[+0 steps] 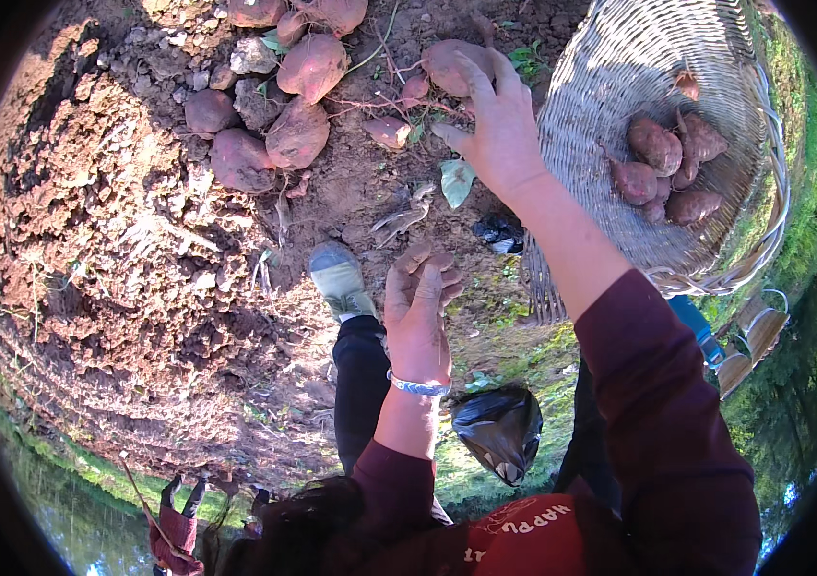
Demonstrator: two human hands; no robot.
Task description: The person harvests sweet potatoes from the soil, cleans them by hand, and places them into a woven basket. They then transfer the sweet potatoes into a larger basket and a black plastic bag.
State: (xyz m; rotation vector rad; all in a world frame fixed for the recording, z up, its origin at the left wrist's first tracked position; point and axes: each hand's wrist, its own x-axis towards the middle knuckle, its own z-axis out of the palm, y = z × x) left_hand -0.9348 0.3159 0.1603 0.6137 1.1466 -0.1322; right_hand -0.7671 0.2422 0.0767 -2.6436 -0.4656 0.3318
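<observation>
Red-skinned sweet potatoes (312,68) lie on the soil at the top left, some joined by thin roots. My right hand (498,122) reaches out with fingers apart at a large sweet potato (444,66); its fingertips overlap the tuber, and whether they touch it cannot be told. My left hand (419,288) is raised over the ground near my shoe, fingers loosely curled, with nothing visible in it. A large wicker basket (581,108) at the upper right holds several sweet potatoes (656,147).
My shoe (340,277) rests on the soil left of my left hand. A black plastic bag (500,432) lies near my legs. Clods and a stone (253,56) are among the tubers. Another person (176,529) with a long-handled tool stands far off at the lower left.
</observation>
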